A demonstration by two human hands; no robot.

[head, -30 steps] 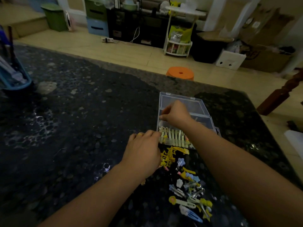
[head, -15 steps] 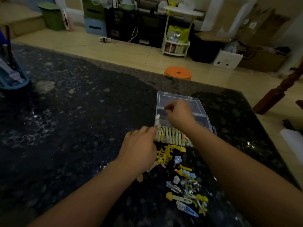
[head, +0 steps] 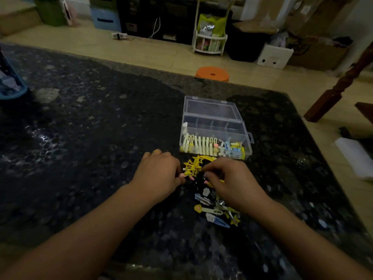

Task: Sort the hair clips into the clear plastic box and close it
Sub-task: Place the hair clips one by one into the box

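Clear plastic compartment box (head: pixel 216 128) lies open on the dark speckled desk (head: pixel 80 138), beside the loose hair clips (head: pixel 214 209) for short transfers. Left hand (head: pixel 159 176) and right hand (head: pixel 232 182), fingers curled, pick at yellow star-shaped clips (head: pixel 193 166); firm hold unclear.

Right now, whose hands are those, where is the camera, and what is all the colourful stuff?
The camera sits on a person's head and looks down, so you see that person's own two arms. There is only this one view. The left hand and the right hand reach into a pile of loose hair clips on a dark speckled table. Both sets of fingers are at some yellow star clips; whether either really grips one is hard to tell. Just behind stands a clear plastic box with its lid open. Its front part already holds a row of pale clips.
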